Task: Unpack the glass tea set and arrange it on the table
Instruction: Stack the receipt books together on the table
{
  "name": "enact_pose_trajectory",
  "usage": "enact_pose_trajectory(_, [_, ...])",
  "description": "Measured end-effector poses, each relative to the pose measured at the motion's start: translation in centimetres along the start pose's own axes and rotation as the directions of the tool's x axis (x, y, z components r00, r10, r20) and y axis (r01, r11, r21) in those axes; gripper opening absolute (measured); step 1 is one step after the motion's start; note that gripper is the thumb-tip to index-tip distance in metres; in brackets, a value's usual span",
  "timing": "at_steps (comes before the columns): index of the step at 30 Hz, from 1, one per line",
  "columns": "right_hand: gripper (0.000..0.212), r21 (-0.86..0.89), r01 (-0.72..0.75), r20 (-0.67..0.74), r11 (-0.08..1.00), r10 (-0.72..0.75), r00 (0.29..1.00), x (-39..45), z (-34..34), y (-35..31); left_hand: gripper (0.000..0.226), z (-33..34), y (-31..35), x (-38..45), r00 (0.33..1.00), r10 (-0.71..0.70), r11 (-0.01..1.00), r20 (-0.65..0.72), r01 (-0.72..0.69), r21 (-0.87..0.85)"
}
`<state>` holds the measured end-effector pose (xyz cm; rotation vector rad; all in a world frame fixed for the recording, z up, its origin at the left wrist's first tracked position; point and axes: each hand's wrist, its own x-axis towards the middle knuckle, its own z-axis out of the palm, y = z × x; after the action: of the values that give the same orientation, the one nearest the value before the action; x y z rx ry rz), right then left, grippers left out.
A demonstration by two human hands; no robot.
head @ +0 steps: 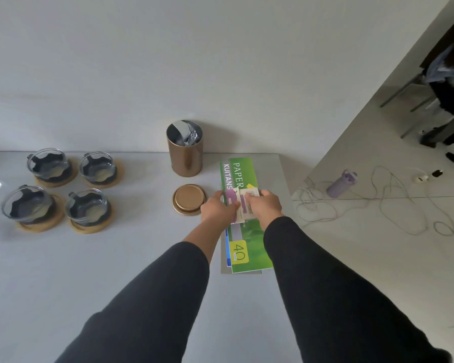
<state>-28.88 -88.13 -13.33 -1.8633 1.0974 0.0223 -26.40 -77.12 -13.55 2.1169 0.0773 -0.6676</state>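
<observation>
The pale grey table (116, 258) runs under both black-sleeved arms. Beneath the hands lies a long green paper receipt book (249, 247) printed with "PAPER" and "40", on top of a flat grey sheet. Beyond the left hand stands a tall copper-coloured metal canister (186, 155), open at the top with crumpled silver foil inside. Well to the left of the left hand sit four clear glass tea cups (89, 208), each with a dark insert and resting on a round cork coaster (41, 226), set two by two. Just beside the left hand, touching its knuckles, lies the round copper canister lid (188, 199). The left hand (218, 209) and right hand (264, 205) together pinch a small purple-and-cream paper packet (243, 205), fingers curled over its edges, above the green book.
</observation>
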Motion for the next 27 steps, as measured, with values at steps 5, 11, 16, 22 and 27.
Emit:
enact_pose_trajectory(5, [0.031,-0.123,0.057,0.064,0.991,-0.05,0.997,3.4,1.3,-0.8,0.054,0.5,0.8,3.2,0.999,-0.017,0.991,-0.041,0.022,0.13])
enact_pose_trajectory(11, [0.038,-0.231,0.084,0.079,0.969,-0.067,0.995,5.1,3.1,-1.7,0.039,1.4,1.1,5.1,0.994,-0.039,0.961,-0.103,0.066,0.27])
enact_pose_trajectory(16, [0.026,-0.223,0.07,0.058,0.972,-0.059,0.997,6.4,2.8,-2.2,0.038,1.5,1.8,6.4,0.99,-0.006,0.944,-0.139,0.052,0.326])
enact_pose_trajectory(22, [0.029,-0.181,0.067,-0.051,0.981,-0.077,0.996,5.6,4.3,-2.2,0.035,1.3,1.9,6.9,0.986,0.018,0.932,-0.164,0.043,0.36])
enact_pose_trajectory(27, [0.028,-0.185,0.092,-0.021,0.978,-0.097,0.995,5.3,4.1,-2.3,0.037,1.3,1.8,7.0,0.989,0.009,0.927,-0.148,0.048,0.371])
